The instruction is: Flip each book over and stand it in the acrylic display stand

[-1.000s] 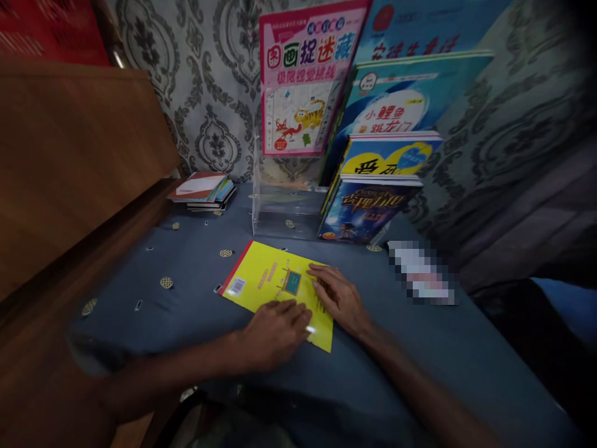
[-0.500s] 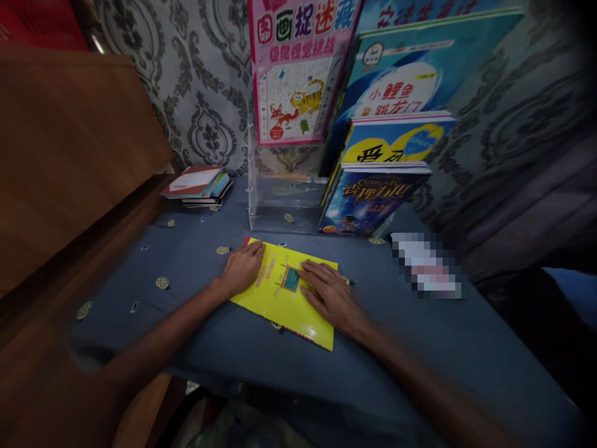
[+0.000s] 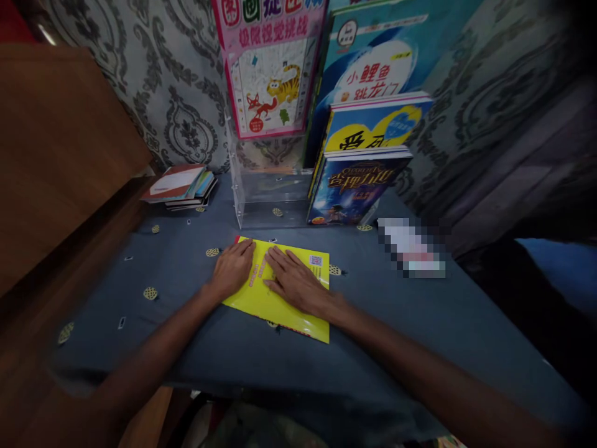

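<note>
A yellow book [image 3: 289,318] lies closed on the cloth-covered table, slightly turned, with small pink lettering and a QR code on its cover. My left hand [image 3: 233,269] rests on its left edge near the red corner, fingers stretched out side by side and pressed down on the cover. Flat across the middle of the cover lies my right hand [image 3: 296,281], its fingers extended toward the upper left and the thumb apart. It hides the green chalkboard picture. Neither hand is wrapped around the book.
Behind the book stands a clear acrylic rack [image 3: 270,214] holding a pink picture book [image 3: 270,81] and several others, with a dark blue book [image 3: 357,186] in front. A small book pile [image 3: 181,186] sits at the back left. A blurred-out item [image 3: 413,249] lies to the right.
My right hand has slid left across the cover, covering the chalkboard picture and baring the QR code. My left hand keeps its place on the book's left edge. The view has shifted slightly.
</note>
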Demonstrator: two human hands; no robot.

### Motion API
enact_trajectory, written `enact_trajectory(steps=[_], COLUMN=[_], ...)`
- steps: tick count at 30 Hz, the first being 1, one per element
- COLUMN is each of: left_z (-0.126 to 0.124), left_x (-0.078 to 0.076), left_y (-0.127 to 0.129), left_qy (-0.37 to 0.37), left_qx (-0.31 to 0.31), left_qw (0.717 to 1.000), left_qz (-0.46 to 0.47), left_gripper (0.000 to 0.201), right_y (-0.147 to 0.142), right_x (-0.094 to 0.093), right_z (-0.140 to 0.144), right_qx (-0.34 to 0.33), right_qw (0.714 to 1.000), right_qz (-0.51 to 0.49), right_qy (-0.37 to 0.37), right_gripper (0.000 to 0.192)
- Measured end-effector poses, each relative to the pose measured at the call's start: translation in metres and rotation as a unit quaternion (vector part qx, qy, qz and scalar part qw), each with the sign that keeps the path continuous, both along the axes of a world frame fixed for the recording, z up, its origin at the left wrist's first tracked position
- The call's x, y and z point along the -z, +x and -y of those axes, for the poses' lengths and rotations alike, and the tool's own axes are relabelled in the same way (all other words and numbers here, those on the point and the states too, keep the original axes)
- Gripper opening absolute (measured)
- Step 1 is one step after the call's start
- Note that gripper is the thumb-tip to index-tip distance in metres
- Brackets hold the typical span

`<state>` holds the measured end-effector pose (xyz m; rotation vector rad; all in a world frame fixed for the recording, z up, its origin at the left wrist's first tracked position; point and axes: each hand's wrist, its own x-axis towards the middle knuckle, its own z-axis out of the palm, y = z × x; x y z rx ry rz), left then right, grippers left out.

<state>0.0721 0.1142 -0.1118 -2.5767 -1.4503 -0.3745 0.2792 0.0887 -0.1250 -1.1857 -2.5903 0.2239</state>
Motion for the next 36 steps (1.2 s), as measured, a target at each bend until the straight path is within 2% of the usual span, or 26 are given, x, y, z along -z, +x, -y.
enact_trajectory(steps=[8,12,18,22,27,29,30,32,34,36], left_z=[-0.001,-0.001,-0.006,-0.019,-0.041,-0.048,-0.051,-0.054,-0.056,-0.056], left_x=[0.003,0.004,-0.005,-0.011,-0.006,-0.002,0.001,0.005,0.008,0.010], left_y=[-0.002,-0.001,-0.009,-0.031,-0.059,-0.065,-0.066,-0.068,-0.068,-0.067], left_qy=[-0.023,-0.025,-0.044,-0.078,-0.136,-0.159,-0.167,-0.177,-0.177,-0.172], left_qx=[-0.006,-0.014,0.017,0.046,0.124,0.136,0.140,0.145,0.145,0.141], left_qw=[1.000,0.999,0.998,0.992,0.966,0.953,0.946,0.936,0.931,0.931], left_qz=[0.013,0.015,0.039,0.088,0.179,0.221,0.239,0.268,0.283,0.290], left_gripper=[0.040,0.039,0.035,0.036,0.036,0.036,0.036,0.036,0.036,0.037], right_y=[0.051,0.068,0.068,0.068,0.070,0.063,0.056,0.034,0.004,-0.026], right_x=[0.005,0.009,0.012,0.015,0.012,0.005,0.000,-0.012,-0.022,-0.030], right_z=[0.023,0.029,0.030,0.029,0.029,0.031,0.034,0.040,0.047,0.051], right_qx=[0.106,0.129,0.135,0.138,0.137,0.108,0.073,-0.036,-0.154,-0.217], right_qw=[0.994,0.991,0.990,0.989,0.989,0.993,0.997,0.999,0.987,0.974], right_qz=[0.011,0.005,-0.006,-0.011,-0.003,-0.005,-0.009,-0.020,-0.021,-0.013], right_qy=[0.020,0.043,0.049,0.052,0.048,0.041,0.032,0.000,-0.043,-0.070], right_gripper=[0.063,0.060,0.058,0.058,0.059,0.055,0.052,0.047,0.046,0.046])
